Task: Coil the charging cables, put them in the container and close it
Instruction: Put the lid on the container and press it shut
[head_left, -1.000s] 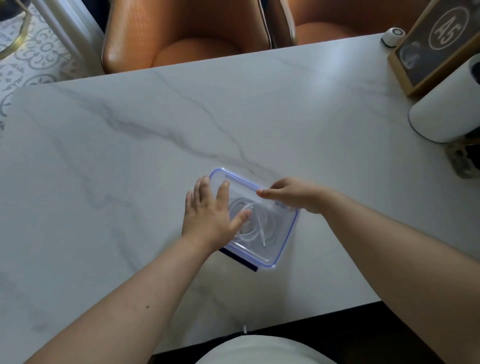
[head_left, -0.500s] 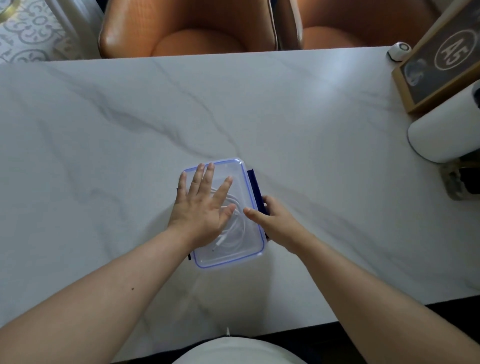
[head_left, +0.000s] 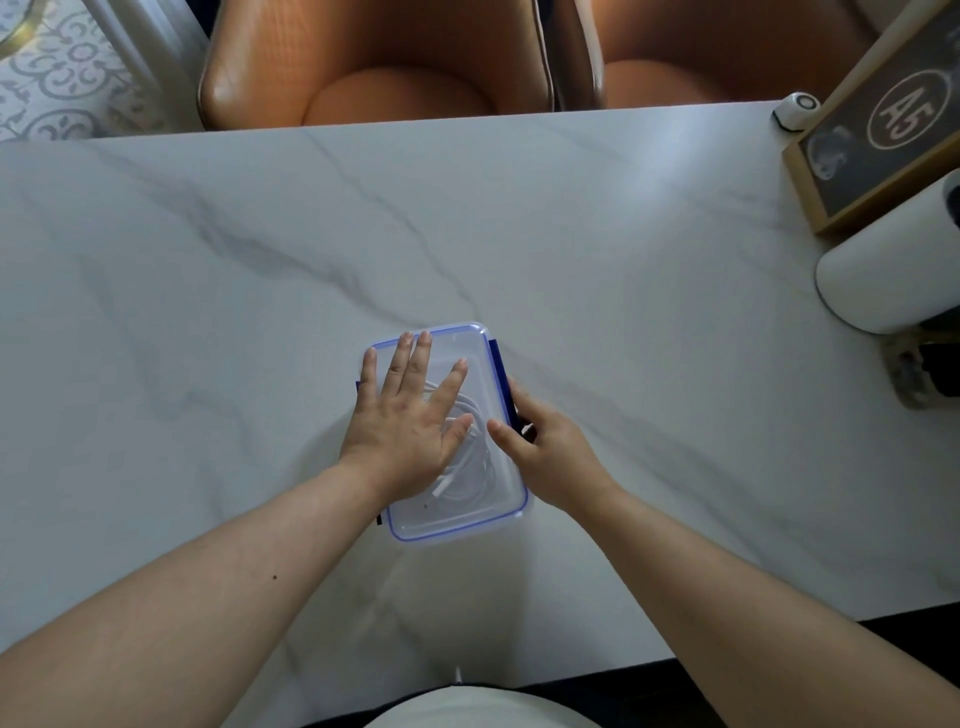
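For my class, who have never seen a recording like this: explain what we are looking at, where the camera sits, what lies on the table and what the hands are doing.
There is no machine here: a person works with two bare hands, and a camera worn on the head looks down at them. On the marble table lies a clear container with a blue-edged lid, and coiled white charging cables show through it. The left hand lies flat on the lid, fingers spread. The right hand is at the dark blue clip on the container's right side, seemingly to press it shut. At far right stand a framed sign and a white roll.
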